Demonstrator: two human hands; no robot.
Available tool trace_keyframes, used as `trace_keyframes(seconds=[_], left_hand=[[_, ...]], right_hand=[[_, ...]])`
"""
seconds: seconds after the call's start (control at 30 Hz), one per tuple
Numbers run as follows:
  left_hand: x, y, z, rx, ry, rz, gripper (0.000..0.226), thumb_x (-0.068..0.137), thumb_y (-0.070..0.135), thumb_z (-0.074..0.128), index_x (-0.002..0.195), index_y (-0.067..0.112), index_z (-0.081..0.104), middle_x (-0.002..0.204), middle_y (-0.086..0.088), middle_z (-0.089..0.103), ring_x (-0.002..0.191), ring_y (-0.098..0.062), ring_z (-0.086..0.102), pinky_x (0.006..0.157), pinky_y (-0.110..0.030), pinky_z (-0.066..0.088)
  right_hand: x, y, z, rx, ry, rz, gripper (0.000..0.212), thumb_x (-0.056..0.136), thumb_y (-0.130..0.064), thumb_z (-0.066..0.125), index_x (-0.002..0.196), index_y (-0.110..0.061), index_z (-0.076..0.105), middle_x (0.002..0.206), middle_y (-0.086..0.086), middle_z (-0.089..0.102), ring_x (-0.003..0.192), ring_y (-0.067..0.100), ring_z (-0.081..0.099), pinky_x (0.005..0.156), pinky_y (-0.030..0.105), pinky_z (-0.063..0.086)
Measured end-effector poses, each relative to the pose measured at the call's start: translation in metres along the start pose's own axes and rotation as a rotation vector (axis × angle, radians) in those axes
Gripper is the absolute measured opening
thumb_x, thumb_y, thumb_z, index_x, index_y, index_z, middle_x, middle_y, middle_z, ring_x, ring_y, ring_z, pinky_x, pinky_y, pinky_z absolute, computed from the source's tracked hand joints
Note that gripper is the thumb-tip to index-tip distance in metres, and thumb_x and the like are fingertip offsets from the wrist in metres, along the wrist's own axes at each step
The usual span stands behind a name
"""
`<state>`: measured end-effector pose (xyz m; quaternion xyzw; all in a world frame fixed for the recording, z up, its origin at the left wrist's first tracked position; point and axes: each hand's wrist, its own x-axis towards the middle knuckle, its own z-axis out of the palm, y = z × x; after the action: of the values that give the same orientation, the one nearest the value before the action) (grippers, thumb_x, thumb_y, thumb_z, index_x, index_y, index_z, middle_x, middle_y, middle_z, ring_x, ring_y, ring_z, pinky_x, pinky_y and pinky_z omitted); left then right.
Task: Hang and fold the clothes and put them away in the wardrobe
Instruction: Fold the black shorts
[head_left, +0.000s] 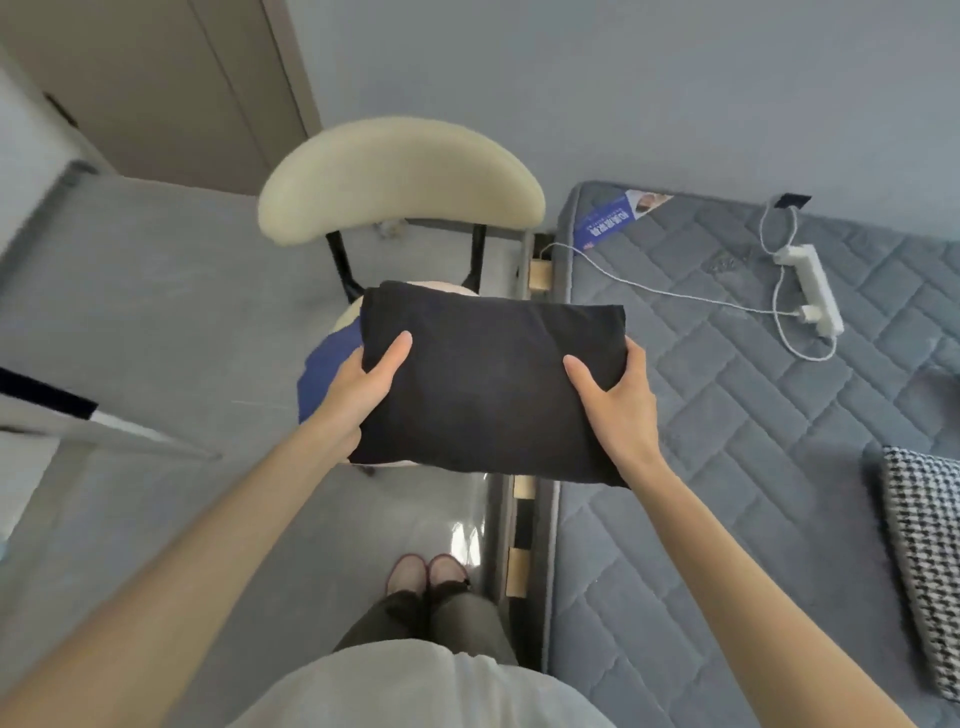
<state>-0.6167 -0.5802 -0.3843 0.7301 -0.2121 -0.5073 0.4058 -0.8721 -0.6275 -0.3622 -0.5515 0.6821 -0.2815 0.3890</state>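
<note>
The left hand (358, 395) grips the left edge of a folded black garment (488, 384), thumb laid flat on top and fingers tucked out of sight beneath. The right hand (618, 400) clasps the opposite edge the same way, thumb on top pointing inward, fingers curled round the side. Between them the garment is a thick, roughly rectangular bundle held level above the seat of a chair (400, 182); whether its underside touches the seat cannot be told. A dark blue cloth (327, 369) shows under the bundle's left edge, lying at the left edge of the seat. The chair's cream curved backrest rises beyond the bundle on two black posts. Just right of the chair runs the edge of a grey quilted mattress (727, 467); near its far edge lies a white power strip (810, 288) with a white cable (649, 291) trailing toward the far left corner. A houndstooth cushion (924, 561) sits at the mattress's right edge. Below the bundle, the person's pink shoes (426, 571) stand on the grey floor (156, 312).
</note>
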Motion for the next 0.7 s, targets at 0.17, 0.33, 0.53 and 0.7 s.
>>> trace_keyframes(seconds=[0.17,0.33,0.53,0.7], left_hand=[[-0.042,-0.003,-0.074,-0.194,0.207,-0.040,0.057,0.080,0.063,0.061,0.127,0.032,0.053,0.112,0.012,0.061,0.098,-0.013,0.059,0.079,-0.029,0.047],[-0.101,-0.018,-0.146,-0.360,0.477,-0.042,0.033,0.079,0.061,0.064,0.101,0.036,0.058,0.090,0.020,0.063,0.084,-0.003,0.060,0.063,-0.021,0.046],[-0.187,-0.050,-0.223,-0.492,0.815,-0.037,0.053,0.081,0.061,0.062,0.122,0.028,0.055,0.099,0.012,0.060,0.085,-0.011,0.057,0.075,-0.027,0.047],[-0.263,-0.074,-0.284,-0.588,1.058,-0.021,0.058,0.079,0.059,0.066,0.122,0.021,0.057,0.101,0.010,0.063,0.091,-0.011,0.062,0.073,-0.026,0.051]], right_hand=[[-0.006,-0.055,0.048,-0.019,-0.212,-0.178,0.072,0.084,-0.054,0.063,0.144,-0.029,0.031,0.131,-0.006,0.056,0.116,0.018,0.056,0.094,0.033,0.045],[-0.034,-0.113,0.101,-0.047,-0.463,-0.367,0.072,0.084,-0.057,0.061,0.143,-0.031,0.029,0.133,-0.008,0.054,0.118,0.015,0.054,0.101,0.037,0.044],[-0.103,-0.180,0.175,-0.068,-0.736,-0.584,0.072,0.083,-0.056,0.062,0.142,-0.029,0.031,0.116,-0.017,0.053,0.109,0.012,0.055,0.090,0.030,0.043],[-0.179,-0.227,0.228,-0.044,-0.984,-0.710,0.071,0.084,-0.052,0.065,0.141,-0.025,0.033,0.108,-0.021,0.053,0.103,0.010,0.057,0.087,0.029,0.048]])
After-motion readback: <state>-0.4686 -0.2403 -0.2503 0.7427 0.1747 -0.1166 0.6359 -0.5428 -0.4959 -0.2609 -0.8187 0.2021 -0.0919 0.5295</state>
